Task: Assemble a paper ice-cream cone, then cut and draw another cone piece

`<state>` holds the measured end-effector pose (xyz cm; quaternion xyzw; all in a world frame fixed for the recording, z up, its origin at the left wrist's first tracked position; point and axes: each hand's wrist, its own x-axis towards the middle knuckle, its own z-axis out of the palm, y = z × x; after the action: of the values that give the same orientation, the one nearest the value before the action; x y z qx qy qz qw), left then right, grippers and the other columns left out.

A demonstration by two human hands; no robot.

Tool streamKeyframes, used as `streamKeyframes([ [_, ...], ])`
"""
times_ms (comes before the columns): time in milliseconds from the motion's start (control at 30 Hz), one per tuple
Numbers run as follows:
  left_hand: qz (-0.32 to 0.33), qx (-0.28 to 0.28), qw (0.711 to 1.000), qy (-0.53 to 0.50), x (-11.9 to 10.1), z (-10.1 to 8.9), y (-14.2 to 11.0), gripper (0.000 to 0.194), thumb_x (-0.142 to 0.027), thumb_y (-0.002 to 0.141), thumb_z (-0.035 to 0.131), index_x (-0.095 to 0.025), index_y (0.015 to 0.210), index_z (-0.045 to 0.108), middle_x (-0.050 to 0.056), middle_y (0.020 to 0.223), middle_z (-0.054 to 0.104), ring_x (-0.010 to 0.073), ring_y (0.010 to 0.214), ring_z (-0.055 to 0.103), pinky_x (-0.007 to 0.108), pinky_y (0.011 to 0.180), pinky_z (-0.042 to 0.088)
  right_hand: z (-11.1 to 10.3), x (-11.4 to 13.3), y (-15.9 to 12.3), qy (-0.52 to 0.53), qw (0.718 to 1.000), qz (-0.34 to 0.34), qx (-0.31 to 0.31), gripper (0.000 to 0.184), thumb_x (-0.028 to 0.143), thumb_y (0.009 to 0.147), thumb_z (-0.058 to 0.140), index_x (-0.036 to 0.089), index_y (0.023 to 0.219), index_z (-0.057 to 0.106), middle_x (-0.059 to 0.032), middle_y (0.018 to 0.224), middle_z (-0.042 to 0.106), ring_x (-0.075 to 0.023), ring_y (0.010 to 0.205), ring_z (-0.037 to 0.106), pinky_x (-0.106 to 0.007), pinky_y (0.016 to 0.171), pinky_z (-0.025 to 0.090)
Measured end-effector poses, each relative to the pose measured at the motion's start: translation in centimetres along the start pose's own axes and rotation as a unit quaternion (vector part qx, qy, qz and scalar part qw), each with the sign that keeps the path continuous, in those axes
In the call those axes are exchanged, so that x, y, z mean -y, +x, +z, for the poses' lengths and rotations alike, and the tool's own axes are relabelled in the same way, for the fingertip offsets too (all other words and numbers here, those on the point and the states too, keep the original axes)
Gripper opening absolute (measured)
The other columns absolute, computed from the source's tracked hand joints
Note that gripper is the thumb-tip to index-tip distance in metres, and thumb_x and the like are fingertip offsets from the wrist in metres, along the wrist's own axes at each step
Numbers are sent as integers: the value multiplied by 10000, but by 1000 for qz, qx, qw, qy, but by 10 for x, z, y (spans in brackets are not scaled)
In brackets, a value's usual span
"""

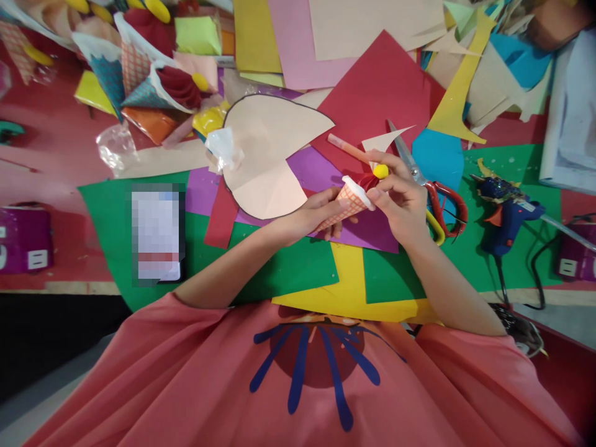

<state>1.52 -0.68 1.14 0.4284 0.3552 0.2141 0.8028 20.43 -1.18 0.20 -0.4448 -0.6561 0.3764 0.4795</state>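
Observation:
A small craft ice cream cone (pixel 344 208) with an orange waffle pattern, a white rim, a dark red swirl (pixel 367 182) and a yellow ball (pixel 380 171) lies tilted between my hands. My left hand (pixel 321 214) wraps round the patterned cone. At the top end, the fingers of my right hand (pixel 401 198) pinch the red swirl beside the rim. Behind my hands are a cream paper cutout (pixel 265 155) with a dark outline and a pale orange stick-like piece (pixel 347 148). Scissors (pixel 435 192) with red and yellow handles lie just right of my right hand.
A blue glue gun (pixel 505 217) with a cord lies at the right. At the left is a phone (pixel 158 233), its screen blurred. Several similar cones (pixel 139 68) and clay packets (pixel 198 35) fill the back left. Coloured sheets (pixel 377 81) and paper scraps (pixel 500 87) cover the back.

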Motion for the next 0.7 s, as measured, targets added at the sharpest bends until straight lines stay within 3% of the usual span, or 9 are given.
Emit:
streamKeyframes([
  [100, -3, -5, 1000, -24, -1, 0, -1, 453, -534, 824, 613, -126, 995, 517, 28, 800, 670, 60, 483, 551, 173, 394, 387, -1, 2, 0, -7, 1000, -5, -23, 246, 444, 882, 563, 294, 719, 671, 5, 1097, 671, -232, 1127, 606, -481, 1064, 446],
  [233, 4, -11, 998, -56, -3, 0, -1, 394, -491, 865, 564, -119, 986, 518, 23, 772, 659, 57, 476, 545, 165, 402, 403, -4, 4, -1, -26, 997, -18, -64, 175, 451, 883, 563, 367, 952, 700, 15, 1085, 656, -256, 1289, 501, -507, 1118, 392],
  [333, 4, -29, 997, -67, -4, 0, 0, 353, -459, 898, 530, -134, 1030, 497, 15, 747, 655, 65, 459, 549, 158, 373, 379, -5, 4, -3, -34, 998, -32, -43, 224, 498, 868, 563, 386, 998, 706, 14, 1208, 635, -284, 1372, 410, -511, 1154, 355],
  [500, 1, -22, 996, -81, -4, 1, 1, 346, -447, 930, 499, -137, 1082, 471, -18, 636, 618, 67, 417, 535, 149, 363, 358, -3, 5, -5, -57, 997, -38, -21, 248, 498, 884, 531, 384, 976, 731, 83, 1375, 546, -281, 1364, 439, -478, 1160, 380],
  [700, -1, -40, 994, -99, -4, 0, 1, 307, -402, 934, 507, -136, 1085, 484, 10, 781, 663, 58, 467, 575, 151, 379, 382, -2, 4, -6, -47, 997, -65, -8, 251, 392, 915, 519, 394, 1081, 707, 105, 1419, 506, -277, 1369, 442, -515, 1156, 377],
])
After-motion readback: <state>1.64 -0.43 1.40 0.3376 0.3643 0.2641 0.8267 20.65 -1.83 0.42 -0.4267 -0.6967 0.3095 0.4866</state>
